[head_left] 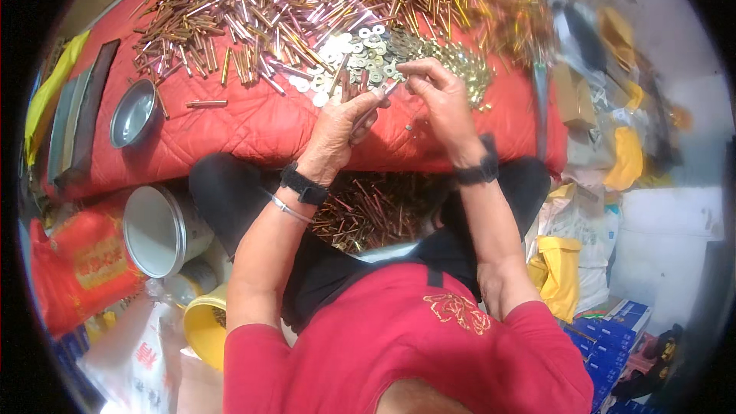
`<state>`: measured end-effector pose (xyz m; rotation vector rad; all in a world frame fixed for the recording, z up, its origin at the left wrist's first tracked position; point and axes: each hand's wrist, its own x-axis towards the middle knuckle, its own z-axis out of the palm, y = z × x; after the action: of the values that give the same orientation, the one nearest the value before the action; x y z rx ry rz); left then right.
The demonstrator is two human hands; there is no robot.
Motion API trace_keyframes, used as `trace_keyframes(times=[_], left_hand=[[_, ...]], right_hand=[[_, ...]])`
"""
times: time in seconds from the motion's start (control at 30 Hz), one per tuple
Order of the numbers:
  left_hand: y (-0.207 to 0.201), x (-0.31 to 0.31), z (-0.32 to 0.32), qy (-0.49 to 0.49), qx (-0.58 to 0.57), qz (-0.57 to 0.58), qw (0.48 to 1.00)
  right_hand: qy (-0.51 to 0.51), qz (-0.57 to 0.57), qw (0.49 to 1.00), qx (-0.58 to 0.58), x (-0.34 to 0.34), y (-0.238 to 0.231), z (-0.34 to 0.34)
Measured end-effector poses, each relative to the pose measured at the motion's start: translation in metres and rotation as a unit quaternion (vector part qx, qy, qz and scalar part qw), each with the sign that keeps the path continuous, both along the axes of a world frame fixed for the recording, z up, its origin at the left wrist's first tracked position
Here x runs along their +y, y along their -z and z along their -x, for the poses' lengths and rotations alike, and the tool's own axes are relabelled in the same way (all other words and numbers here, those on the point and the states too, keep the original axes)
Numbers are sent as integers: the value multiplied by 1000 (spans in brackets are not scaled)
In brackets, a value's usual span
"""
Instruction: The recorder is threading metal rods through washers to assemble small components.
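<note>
Several copper-coloured metal rods (345, 86) stick up from my left hand (331, 138), whose fingers are wrapped round them. One more rod slants from its fingertips toward my right hand (448, 107). The thumb and index finger of my right hand are bent close together by that rod's end; anything between them is too small to make out. Just beyond both hands lies a spread of flat round washers (372, 52). Small brass-coloured pieces (469, 69), perhaps nuts, are heaped beyond my right hand.
A large heap of metal rods (253, 0) covers the far side of the red quilted cover (261, 126). At the left sits a metal bowl (132, 119), with a white bucket (153, 234) below it. More rods (368, 211) lie in a container between my knees. Yellow bags (560, 276) stand right.
</note>
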<state>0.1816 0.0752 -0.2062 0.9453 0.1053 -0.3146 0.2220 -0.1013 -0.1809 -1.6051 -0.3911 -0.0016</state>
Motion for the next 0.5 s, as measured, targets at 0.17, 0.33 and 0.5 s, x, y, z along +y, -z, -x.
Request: trace_keyframes(times=[0.17, 0.33, 0.5], left_hand=[[-6, 0, 2, 20, -21, -10, 1000], [-4, 2, 3, 35, -24, 10, 999], [-2, 0, 1, 46, -36, -2, 998]], right_hand=[[-11, -13, 999, 39, -2, -8, 7], [-28, -12, 1000, -5, -7, -7, 4], [-51, 2, 997, -50, -7, -9, 5]])
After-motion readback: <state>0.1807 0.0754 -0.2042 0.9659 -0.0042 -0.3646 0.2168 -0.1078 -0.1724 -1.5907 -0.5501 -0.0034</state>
